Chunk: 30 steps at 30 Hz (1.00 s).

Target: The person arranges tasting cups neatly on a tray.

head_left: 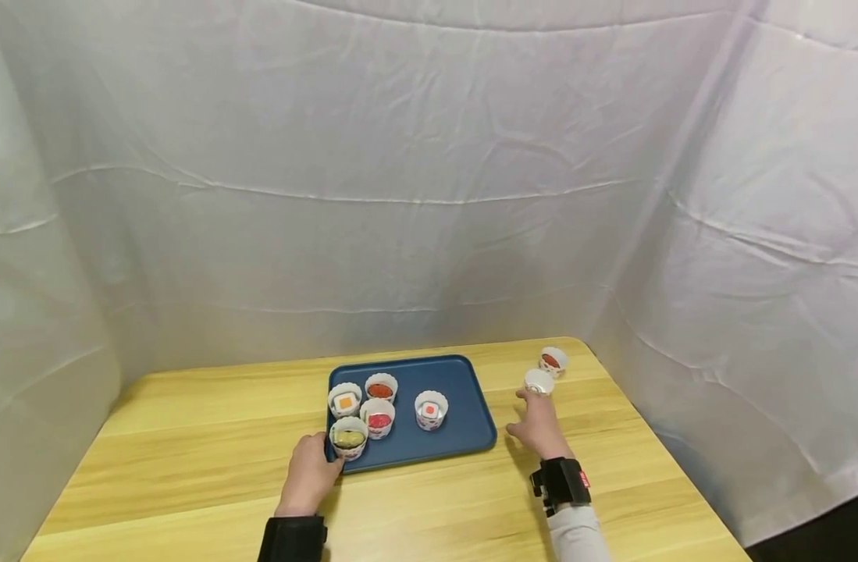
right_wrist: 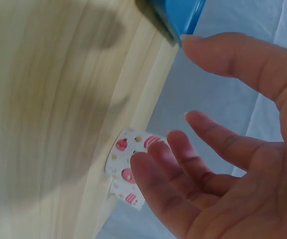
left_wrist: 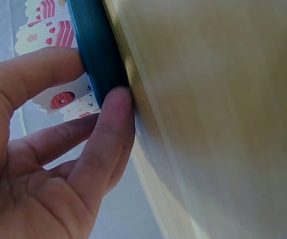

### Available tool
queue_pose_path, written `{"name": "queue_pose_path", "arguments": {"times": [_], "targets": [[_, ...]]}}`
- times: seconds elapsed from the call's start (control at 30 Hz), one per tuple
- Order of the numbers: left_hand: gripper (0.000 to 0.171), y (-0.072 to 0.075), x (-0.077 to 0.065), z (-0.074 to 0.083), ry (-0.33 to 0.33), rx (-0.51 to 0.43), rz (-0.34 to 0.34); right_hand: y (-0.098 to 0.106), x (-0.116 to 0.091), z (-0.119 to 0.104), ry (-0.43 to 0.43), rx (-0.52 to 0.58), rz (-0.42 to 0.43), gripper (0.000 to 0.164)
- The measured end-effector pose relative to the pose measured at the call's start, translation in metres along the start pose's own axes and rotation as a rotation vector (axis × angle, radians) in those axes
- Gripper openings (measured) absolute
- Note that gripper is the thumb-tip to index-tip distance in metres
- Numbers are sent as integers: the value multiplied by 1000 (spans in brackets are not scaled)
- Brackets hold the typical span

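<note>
My left hand [head_left: 311, 473] pinches the near left corner of a blue tray [head_left: 464, 437]. In the left wrist view, its thumb [left_wrist: 59, 64] lies at the rim and the fingertips touch the tray's outer edge. Several paper cups with sushi-like pieces stand on the tray; the nearest cup [head_left: 349, 439], with a yellow-green piece, is beside that hand. Over the right of the table, my right hand [head_left: 541, 428] has its fingers spread, thumb apart. Just beyond its fingertips is a white paper cup [head_left: 539, 382], whose contents I cannot make out. The right wrist view shows nothing in that palm.
Behind the white cup stands another cup [head_left: 553, 361] with a red-orange piece, close to the far right table corner. A cup with a red-dotted white piece [head_left: 431, 410] sits apart on the tray. Pale curtains [head_left: 400, 234] enclose the wooden table [head_left: 211, 453].
</note>
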<state>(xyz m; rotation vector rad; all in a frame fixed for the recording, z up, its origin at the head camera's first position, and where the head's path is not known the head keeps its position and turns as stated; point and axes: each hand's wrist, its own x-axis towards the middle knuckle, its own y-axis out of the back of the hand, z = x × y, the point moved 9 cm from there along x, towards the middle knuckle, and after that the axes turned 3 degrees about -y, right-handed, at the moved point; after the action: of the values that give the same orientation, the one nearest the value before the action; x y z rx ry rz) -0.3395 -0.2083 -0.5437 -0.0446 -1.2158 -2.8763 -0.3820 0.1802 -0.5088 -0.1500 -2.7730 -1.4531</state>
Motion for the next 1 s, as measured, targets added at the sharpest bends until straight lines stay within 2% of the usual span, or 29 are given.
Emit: {"name": "queue_pose_path", "arguments": {"times": [0.3,0.5,0.8,1.0], "targets": [[37,0,2,-7,16,-18,3,10,7,15,-95,25,52,79],[35,0,2,-5,-3,-21,11,14,14,22,-107,35,76,86],[24,1,2,-6,-12,-70,31,9,32,35,-156,32,42,87],[26,1,3,-7,-13,-88,38,5,43,38,-164,30,38,89]]}}
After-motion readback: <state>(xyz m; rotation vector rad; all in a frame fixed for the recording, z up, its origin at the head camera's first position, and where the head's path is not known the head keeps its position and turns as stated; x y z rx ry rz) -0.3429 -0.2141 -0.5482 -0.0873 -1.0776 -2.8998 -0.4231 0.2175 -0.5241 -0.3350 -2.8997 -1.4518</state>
